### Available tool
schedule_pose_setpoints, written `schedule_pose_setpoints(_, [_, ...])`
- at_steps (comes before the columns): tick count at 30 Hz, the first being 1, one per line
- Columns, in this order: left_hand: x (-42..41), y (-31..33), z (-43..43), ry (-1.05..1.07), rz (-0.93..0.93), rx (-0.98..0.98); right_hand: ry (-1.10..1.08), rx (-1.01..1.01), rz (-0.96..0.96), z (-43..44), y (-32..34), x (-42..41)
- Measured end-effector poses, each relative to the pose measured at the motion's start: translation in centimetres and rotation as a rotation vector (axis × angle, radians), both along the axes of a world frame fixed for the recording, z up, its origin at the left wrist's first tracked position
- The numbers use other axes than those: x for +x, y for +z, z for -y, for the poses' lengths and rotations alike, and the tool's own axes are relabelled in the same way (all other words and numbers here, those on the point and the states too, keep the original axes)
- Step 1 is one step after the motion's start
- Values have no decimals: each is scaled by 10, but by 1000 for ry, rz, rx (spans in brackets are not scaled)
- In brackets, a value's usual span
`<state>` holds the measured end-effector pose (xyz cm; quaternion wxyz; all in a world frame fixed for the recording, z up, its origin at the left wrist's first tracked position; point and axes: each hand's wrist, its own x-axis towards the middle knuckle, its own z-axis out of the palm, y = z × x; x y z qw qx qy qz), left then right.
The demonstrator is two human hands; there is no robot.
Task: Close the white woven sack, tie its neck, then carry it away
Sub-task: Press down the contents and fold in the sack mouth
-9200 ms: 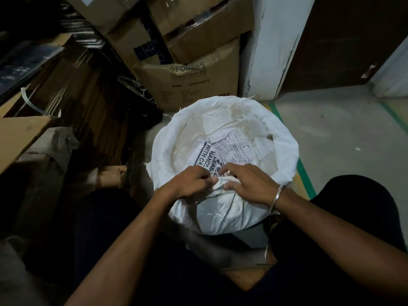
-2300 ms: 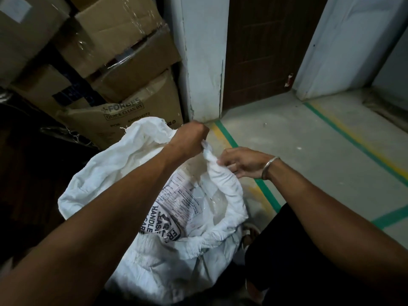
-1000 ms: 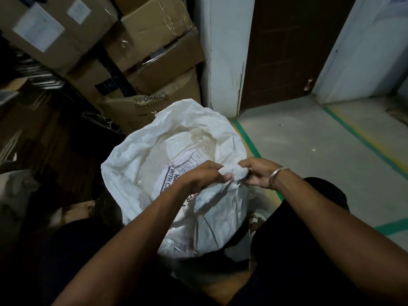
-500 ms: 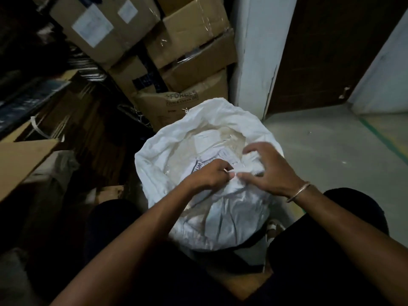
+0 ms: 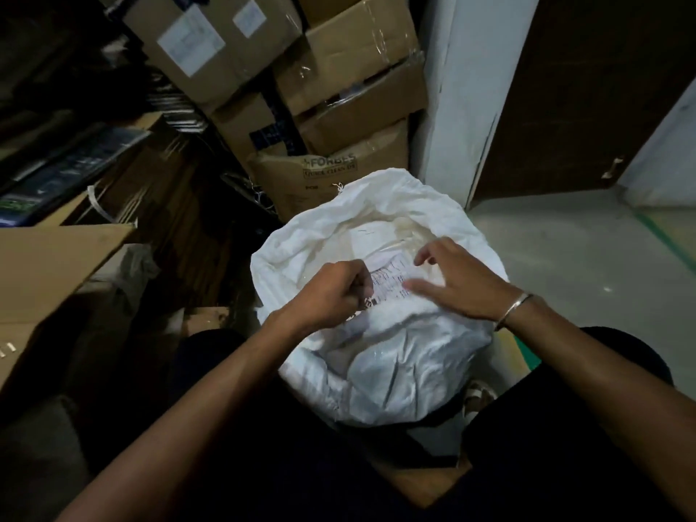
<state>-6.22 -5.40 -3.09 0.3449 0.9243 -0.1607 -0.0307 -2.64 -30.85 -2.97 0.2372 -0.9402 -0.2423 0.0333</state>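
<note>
Two hands sit over the open white woven sack (image 5: 395, 371), which I see standing between the person's knees with a printed paper sheet (image 5: 389, 282) inside. The left hand (image 5: 331, 292) is curled at the near rim, and I cannot tell whether it grips; the right hand (image 5: 455, 284) is spread, holding nothing. Stacked brown cardboard boxes (image 5: 339, 88) crowd behind.

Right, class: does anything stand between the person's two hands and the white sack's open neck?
Nothing visible does. The left hand seems to grip the white woven sack at its near rim, and the right hand is spread open just over its mouth. The cardboard boxes stand behind the sack, out of the way.
</note>
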Motion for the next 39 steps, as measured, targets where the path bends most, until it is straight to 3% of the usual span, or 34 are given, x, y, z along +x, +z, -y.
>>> schedule_pose_setpoints(2, [-1,2,-1,-7,125,39,211,-171,209,-13,2,-15])
schedule_pose_setpoints(4, [-12,-7,-10,-89,278,253,274,-286,273,-22,-4,-17])
schedule_pose_setpoints(6, [-24,-22,-20,-213,381,528,142,-241,159,-25,-4,-11])
schedule_pose_setpoints(8, [-30,-34,-29,-270,414,671,64,-124,40,-24,-2,-3])
schedule_pose_setpoints(10, [-23,-35,-37,-231,380,593,129,-37,66,-25,4,-7])
schedule_pose_setpoints(14, [1,-7,-43,-136,144,244,342,-212,310,-40,-1,-26])
schedule_pose_setpoints(16, [11,13,-42,-71,-102,-21,311,-116,256,-47,1,-24])
schedule_pose_setpoints(18, [11,28,-43,26,-188,-193,207,66,74,-49,13,-13])
schedule_pose_setpoints(19, [8,31,-47,55,-147,-163,178,120,-18,-49,19,-7])
schedule_pose_setpoints(22, [-6,15,-60,-31,89,283,223,210,-245,-41,31,4])
schedule_pose_setpoints(25, [-3,14,-73,-14,150,179,189,194,-439,-31,38,11])
schedule_pose_setpoints(28, [7,45,-79,-5,38,-33,68,-118,-295,-38,55,12])
schedule_pose_setpoints(30, [12,67,-75,-15,-38,-86,22,-110,-164,-57,66,4])
schedule_pose_setpoints(33, [24,72,-65,72,-74,-120,189,-84,-2,-97,72,-19])
schedule_pose_setpoints(37, [29,64,-60,333,-43,-430,241,-253,264,-126,56,-19])
schedule_pose_setpoints(39, [32,49,-74,608,5,-434,207,-181,178,-128,53,-17])
